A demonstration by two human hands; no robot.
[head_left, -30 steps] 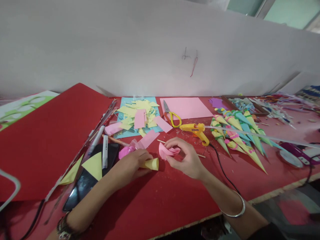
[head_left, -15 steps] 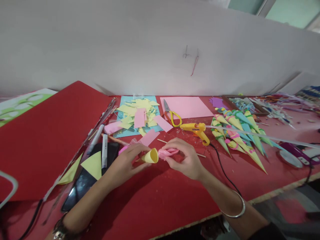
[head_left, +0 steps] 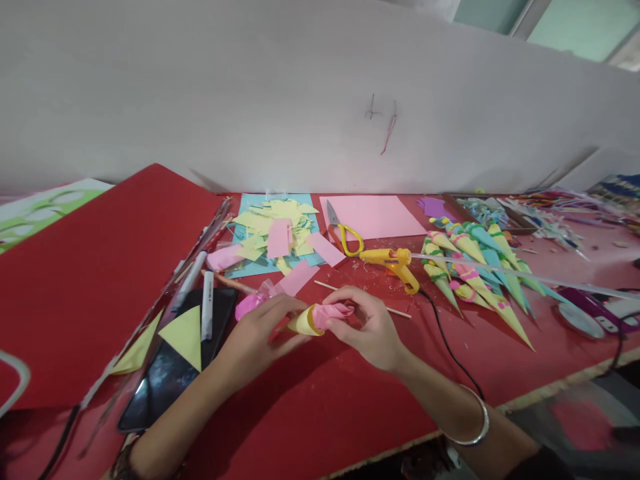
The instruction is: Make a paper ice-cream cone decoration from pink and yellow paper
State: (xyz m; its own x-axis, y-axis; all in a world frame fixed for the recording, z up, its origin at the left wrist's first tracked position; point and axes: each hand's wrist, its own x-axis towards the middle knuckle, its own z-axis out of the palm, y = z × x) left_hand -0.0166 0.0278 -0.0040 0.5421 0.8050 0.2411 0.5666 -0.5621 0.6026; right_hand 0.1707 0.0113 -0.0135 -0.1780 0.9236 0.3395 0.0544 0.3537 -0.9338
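Observation:
In the middle of the head view, my left hand (head_left: 267,328) is closed around a yellow paper cone (head_left: 303,323), its mouth facing right. My right hand (head_left: 371,328) pinches a piece of twisted pink paper (head_left: 334,313), and the left end of that piece sits inside the cone's mouth. Fingers hide the cone's tip and part of the pink paper. Just beyond the hands, a thin wooden stick (head_left: 400,312) lies on the red table (head_left: 320,400). Behind my left hand is a bright pink bundle (head_left: 249,305).
A yellow glue gun (head_left: 390,259) with a long clear stick lies behind my right hand, its black cord running forward. Scissors (head_left: 351,240) rest by pink paper (head_left: 375,217). Finished paper cones (head_left: 475,260) are heaped at right. A phone (head_left: 165,380) and markers (head_left: 207,307) lie left.
The pink paper and the cone have come together: the pink piece's end has gone from just outside the cone's mouth to inside it.

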